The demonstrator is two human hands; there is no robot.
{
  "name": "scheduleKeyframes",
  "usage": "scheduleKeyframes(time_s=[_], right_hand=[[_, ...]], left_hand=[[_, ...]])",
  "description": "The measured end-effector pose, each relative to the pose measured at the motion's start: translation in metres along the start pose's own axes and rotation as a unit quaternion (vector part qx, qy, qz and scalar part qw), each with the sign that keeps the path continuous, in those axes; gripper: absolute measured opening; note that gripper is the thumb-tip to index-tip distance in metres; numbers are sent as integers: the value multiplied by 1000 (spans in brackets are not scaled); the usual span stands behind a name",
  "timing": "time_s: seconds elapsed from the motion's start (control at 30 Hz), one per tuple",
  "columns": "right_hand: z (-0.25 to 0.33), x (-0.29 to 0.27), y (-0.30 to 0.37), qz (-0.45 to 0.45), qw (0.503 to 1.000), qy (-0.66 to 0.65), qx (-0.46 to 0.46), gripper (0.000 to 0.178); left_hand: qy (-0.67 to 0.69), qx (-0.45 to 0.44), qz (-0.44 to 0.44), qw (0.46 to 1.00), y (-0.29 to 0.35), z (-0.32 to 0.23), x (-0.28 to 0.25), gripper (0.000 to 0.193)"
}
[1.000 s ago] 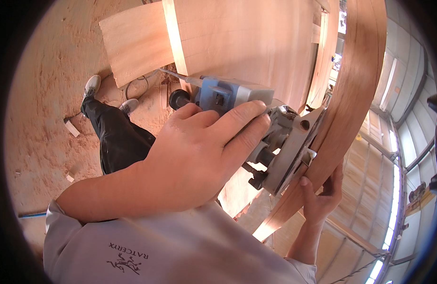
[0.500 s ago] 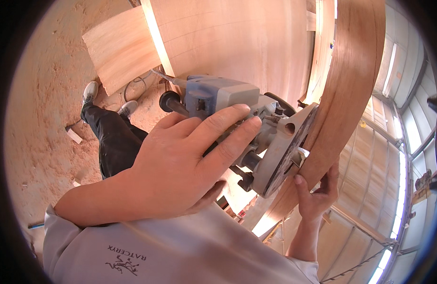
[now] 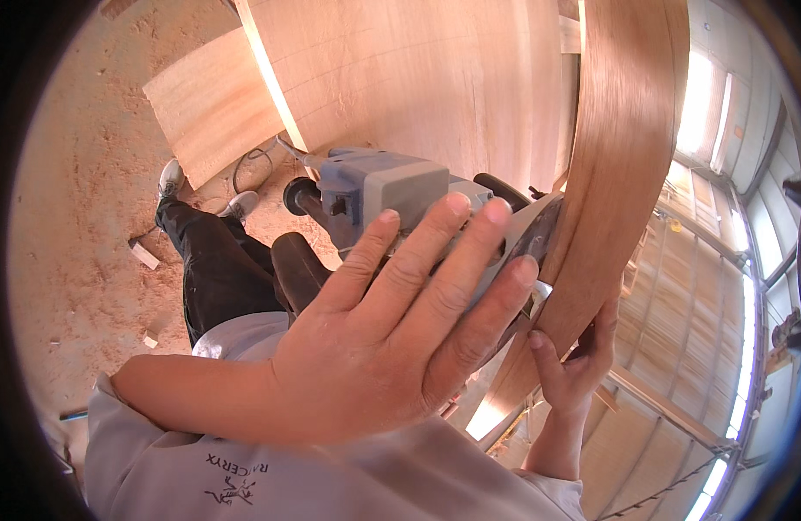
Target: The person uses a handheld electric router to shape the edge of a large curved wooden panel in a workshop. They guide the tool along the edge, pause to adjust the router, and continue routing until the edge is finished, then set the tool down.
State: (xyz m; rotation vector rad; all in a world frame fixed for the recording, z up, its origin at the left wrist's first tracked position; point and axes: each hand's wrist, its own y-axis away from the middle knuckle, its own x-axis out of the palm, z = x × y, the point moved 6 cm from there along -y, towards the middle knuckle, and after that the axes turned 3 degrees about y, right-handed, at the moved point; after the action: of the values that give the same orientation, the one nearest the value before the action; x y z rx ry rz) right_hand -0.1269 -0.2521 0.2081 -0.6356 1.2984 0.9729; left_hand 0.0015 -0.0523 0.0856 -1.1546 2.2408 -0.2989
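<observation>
Router (image 3: 405, 187), blue and grey, lies on its side, base turned to the long wooden board (image 3: 630, 130) just right of it. Left hand (image 3: 392, 334) on the near side of the router, back up, fingers spread and extended, gripping nothing; overlaps the tool in view, contact cannot be told. Right hand (image 3: 578, 369) below and right of the router, grasping the board's edge: thumb on the near side, other fingers around the far side. Black knob (image 3: 300, 197) at the router's left end. Broad wooden panel (image 3: 435, 78) beyond the router; smaller wooden sheet (image 3: 214, 100) upper left of it. Small wood block (image 3: 144, 254) on the floor (image 3: 88, 217), well left of the router.
</observation>
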Motion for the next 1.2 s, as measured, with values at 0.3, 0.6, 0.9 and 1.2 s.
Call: scheduleKeyframes(time_s=[0.3, 0.6, 0.9, 1.2], right_hand=[[-1, -1, 3, 5, 1000, 19, 21, 108], [5, 1, 0, 4, 1000, 5, -8, 108], [-5, 2, 15, 11, 1000, 20, 3, 108], [-5, 1, 20, 11, 999, 37, -6, 107]], left_hand=[[-6, -2, 44, 999, 2, -1, 4, 74], [-6, -32, 71, 997, 0, 1, 1, 84], [-3, -33, 91, 995, 3, -2, 3, 86], [2, -19, 79, 997, 0, 0, -1, 92]])
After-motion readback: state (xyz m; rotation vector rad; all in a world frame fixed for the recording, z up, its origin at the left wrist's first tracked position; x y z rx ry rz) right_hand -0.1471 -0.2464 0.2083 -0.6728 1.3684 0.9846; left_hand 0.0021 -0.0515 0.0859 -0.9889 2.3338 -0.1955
